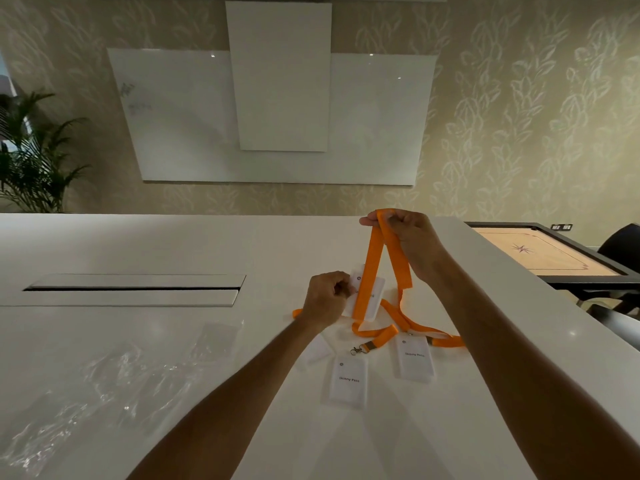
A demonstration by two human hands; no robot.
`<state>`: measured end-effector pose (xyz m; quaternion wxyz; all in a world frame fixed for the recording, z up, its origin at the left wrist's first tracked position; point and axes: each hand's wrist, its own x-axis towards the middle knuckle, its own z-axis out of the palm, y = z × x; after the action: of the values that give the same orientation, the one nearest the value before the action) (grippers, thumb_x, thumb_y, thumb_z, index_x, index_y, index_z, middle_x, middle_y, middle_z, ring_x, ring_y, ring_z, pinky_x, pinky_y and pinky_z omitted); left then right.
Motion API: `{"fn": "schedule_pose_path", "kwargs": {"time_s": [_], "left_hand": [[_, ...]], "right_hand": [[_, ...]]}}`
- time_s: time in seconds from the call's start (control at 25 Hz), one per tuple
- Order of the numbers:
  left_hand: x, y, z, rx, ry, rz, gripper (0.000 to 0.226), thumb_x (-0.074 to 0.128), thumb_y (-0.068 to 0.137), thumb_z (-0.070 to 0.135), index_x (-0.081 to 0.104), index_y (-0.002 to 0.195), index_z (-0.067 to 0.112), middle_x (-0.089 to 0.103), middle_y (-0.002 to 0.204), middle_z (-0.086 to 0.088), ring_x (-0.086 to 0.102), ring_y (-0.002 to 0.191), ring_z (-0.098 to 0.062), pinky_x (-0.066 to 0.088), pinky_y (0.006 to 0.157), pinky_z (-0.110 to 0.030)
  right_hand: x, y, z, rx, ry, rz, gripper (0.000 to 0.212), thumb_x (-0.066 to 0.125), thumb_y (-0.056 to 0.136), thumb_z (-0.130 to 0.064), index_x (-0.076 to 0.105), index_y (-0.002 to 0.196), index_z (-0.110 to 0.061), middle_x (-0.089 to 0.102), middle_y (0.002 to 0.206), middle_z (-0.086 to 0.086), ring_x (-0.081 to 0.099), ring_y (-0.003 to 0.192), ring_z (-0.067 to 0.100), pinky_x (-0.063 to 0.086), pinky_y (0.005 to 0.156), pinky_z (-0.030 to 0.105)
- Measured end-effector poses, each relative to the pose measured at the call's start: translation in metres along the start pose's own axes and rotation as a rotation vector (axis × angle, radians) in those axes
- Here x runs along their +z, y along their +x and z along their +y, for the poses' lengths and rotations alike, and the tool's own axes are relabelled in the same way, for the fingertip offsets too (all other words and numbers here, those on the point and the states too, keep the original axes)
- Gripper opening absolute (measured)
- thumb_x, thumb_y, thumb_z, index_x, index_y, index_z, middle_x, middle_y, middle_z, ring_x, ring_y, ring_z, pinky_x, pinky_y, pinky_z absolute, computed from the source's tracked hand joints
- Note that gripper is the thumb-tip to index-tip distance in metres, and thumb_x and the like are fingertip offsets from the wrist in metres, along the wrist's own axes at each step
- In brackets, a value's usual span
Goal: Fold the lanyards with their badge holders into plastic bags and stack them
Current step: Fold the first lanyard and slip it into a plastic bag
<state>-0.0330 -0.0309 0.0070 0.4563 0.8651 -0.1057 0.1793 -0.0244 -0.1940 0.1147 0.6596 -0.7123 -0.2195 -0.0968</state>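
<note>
My right hand (403, 233) pinches the top loop of an orange lanyard (372, 268) and holds it up above the white table (173, 247). Its two straps hang down to a white badge holder (375, 296), which my left hand (327, 299) grips at its left edge. More orange lanyard straps (415, 327) lie tangled on the table, one ending in a metal clip (358, 348). Two more badge holders lie flat nearby, one in the middle (348, 381) and one to the right (414, 356).
Several clear plastic bags (114, 379) lie spread over the table's left front. A cable slot with a lid (135, 289) is set into the tabletop at left. A carrom board (540, 249) stands beyond the table's right edge, a plant (31, 157) at far left.
</note>
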Motion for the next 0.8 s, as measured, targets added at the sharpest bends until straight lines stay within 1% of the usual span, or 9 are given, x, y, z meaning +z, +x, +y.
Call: {"fn": "schedule_pose_path", "kwargs": {"time_s": [0.04, 0.12, 0.28, 0.48, 0.56, 0.68, 0.72, 0.76, 0.8], "left_hand": [[0.0, -0.002, -0.001, 0.0, -0.013, -0.016, 0.013, 0.057, 0.087, 0.004, 0.069, 0.084, 0.002, 0.071, 0.087, -0.013, 0.063, 0.081, -0.023, 0.052, 0.077, -0.028], [0.001, -0.005, 0.0, -0.021, -0.027, -0.046, 0.012, 0.058, 0.087, 0.004, 0.069, 0.085, 0.003, 0.071, 0.089, -0.013, 0.063, 0.084, -0.022, 0.054, 0.082, -0.032], [0.003, -0.007, 0.002, -0.041, -0.087, -0.068, 0.01, 0.06, 0.087, 0.005, 0.07, 0.087, 0.005, 0.071, 0.092, -0.011, 0.065, 0.088, -0.023, 0.055, 0.087, -0.035], [0.001, -0.01, 0.005, -0.04, -0.187, -0.066, 0.011, 0.061, 0.086, 0.003, 0.071, 0.088, 0.004, 0.072, 0.092, -0.012, 0.067, 0.088, -0.024, 0.056, 0.086, -0.035], [-0.002, -0.011, 0.007, -0.05, -0.243, -0.057, 0.011, 0.061, 0.085, 0.001, 0.072, 0.087, 0.003, 0.071, 0.088, -0.012, 0.067, 0.086, -0.026, 0.056, 0.084, -0.034], [-0.005, -0.012, 0.013, -0.085, -0.372, -0.054, 0.013, 0.061, 0.084, -0.001, 0.072, 0.088, 0.003, 0.07, 0.087, -0.012, 0.066, 0.087, -0.028, 0.057, 0.083, -0.036], [-0.005, -0.012, 0.016, -0.105, -0.422, -0.061, 0.015, 0.06, 0.085, -0.002, 0.072, 0.091, 0.004, 0.071, 0.09, -0.012, 0.067, 0.09, -0.028, 0.057, 0.084, -0.037], [-0.005, -0.013, 0.02, -0.125, -0.468, -0.07, 0.016, 0.059, 0.085, -0.003, 0.071, 0.093, 0.004, 0.071, 0.093, -0.012, 0.067, 0.092, -0.028, 0.057, 0.084, -0.038], [-0.005, -0.013, 0.024, -0.135, -0.508, -0.079, 0.018, 0.058, 0.086, -0.003, 0.071, 0.096, 0.004, 0.071, 0.095, -0.012, 0.068, 0.093, -0.028, 0.057, 0.084, -0.038]], "right_hand": [[-0.002, 0.003, 0.001, -0.007, -0.002, 0.008, 0.029, 0.042, 0.099, -0.01, 0.07, 0.095, -0.014, 0.073, 0.102, 0.005, 0.068, 0.102, 0.015, 0.052, 0.087, 0.031], [-0.006, 0.007, 0.005, -0.02, -0.03, 0.008, 0.029, 0.044, 0.098, -0.011, 0.071, 0.091, -0.02, 0.073, 0.102, 0.003, 0.067, 0.104, 0.017, 0.051, 0.092, 0.037], [-0.012, 0.012, 0.016, -0.009, -0.102, 0.007, 0.03, 0.046, 0.098, -0.015, 0.073, 0.089, -0.028, 0.073, 0.104, -0.001, 0.066, 0.106, 0.016, 0.051, 0.091, 0.037], [-0.014, 0.012, 0.036, 0.057, -0.091, 0.029, 0.028, 0.044, 0.099, -0.013, 0.071, 0.097, -0.017, 0.072, 0.106, 0.004, 0.066, 0.105, 0.015, 0.051, 0.092, 0.034], [-0.013, 0.01, 0.045, 0.086, -0.058, 0.041, 0.029, 0.042, 0.1, -0.017, 0.071, 0.098, -0.014, 0.072, 0.108, 0.007, 0.066, 0.105, 0.02, 0.051, 0.093, 0.037], [-0.012, 0.006, 0.058, 0.175, 0.037, 0.046, 0.036, 0.036, 0.102, -0.022, 0.069, 0.101, -0.008, 0.069, 0.112, 0.013, 0.067, 0.098, 0.03, 0.054, 0.087, 0.042], [-0.011, 0.003, 0.061, 0.22, 0.083, 0.058, 0.039, 0.034, 0.102, -0.023, 0.069, 0.101, -0.005, 0.07, 0.111, 0.015, 0.067, 0.096, 0.032, 0.054, 0.085, 0.043], [-0.01, -0.001, 0.065, 0.271, 0.129, 0.08, 0.04, 0.034, 0.102, -0.023, 0.069, 0.099, -0.003, 0.071, 0.106, 0.015, 0.068, 0.093, 0.032, 0.055, 0.083, 0.043], [-0.009, -0.006, 0.069, 0.315, 0.16, 0.106, 0.04, 0.036, 0.101, -0.023, 0.069, 0.091, -0.003, 0.074, 0.094, 0.013, 0.069, 0.085, 0.03, 0.055, 0.078, 0.039]]}}
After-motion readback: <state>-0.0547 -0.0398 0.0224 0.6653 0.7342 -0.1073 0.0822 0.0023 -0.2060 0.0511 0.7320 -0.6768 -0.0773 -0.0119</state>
